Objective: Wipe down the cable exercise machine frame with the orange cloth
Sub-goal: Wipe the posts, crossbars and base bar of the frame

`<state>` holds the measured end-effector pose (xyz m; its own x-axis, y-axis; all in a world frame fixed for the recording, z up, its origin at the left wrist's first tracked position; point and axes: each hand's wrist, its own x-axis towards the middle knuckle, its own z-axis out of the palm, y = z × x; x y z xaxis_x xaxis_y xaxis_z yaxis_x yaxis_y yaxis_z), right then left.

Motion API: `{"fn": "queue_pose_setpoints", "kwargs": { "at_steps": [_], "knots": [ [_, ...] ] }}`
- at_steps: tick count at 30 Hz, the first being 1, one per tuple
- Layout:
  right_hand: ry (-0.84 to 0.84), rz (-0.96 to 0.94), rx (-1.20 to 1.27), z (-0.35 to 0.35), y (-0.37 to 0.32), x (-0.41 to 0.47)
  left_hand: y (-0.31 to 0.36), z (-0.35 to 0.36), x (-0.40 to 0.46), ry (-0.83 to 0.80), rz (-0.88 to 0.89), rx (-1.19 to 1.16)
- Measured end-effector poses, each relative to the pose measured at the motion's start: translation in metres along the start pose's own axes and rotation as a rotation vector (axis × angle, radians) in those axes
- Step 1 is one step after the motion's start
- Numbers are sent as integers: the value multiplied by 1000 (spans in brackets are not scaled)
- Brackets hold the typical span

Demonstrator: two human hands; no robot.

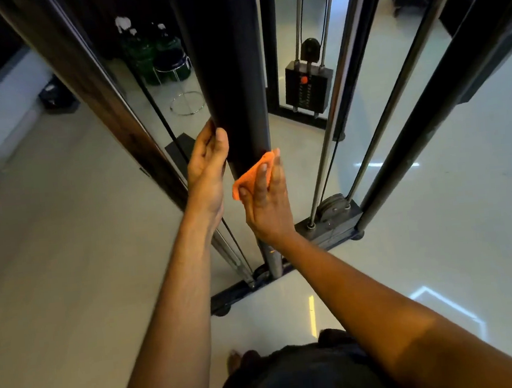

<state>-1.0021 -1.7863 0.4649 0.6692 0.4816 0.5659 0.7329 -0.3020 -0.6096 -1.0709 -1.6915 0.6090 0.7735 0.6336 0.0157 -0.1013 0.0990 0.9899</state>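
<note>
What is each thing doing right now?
Cloth: pressed flat against the post.
Right hand: fingers straight, pushing the cloth.
Left hand: touching the post's left side.
Post: upright, dark.
Weight stack: down, resting low.
Floor: shiny.

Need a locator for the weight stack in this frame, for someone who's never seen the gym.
Start at the wide black upright post that both hands are on, in the middle of the view. Look just right of it and further back, between the post and the slanted chrome rods: the weight stack sits there. It is the only boxy black block, with an orange pin on its face.
</note>
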Motion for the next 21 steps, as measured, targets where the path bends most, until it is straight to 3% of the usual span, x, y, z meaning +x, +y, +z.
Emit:
{"fn": "queue_pose_setpoints", "kwargs": {
  "at_steps": [5,11,16,21],
  "knots": [
    [-105,11,23,4,23,-31,-20,2,-3,32,14,20],
    [-1,-7,91,10,8,-5,-41,-2,-1,60,-10,12],
    [-100,-20,-9,40,64,-59,-76,-11,1,32,-31,21],
    [-35,-14,69,41,47,-45,-108,-25,2,-56,-47,60]
  ]
}}
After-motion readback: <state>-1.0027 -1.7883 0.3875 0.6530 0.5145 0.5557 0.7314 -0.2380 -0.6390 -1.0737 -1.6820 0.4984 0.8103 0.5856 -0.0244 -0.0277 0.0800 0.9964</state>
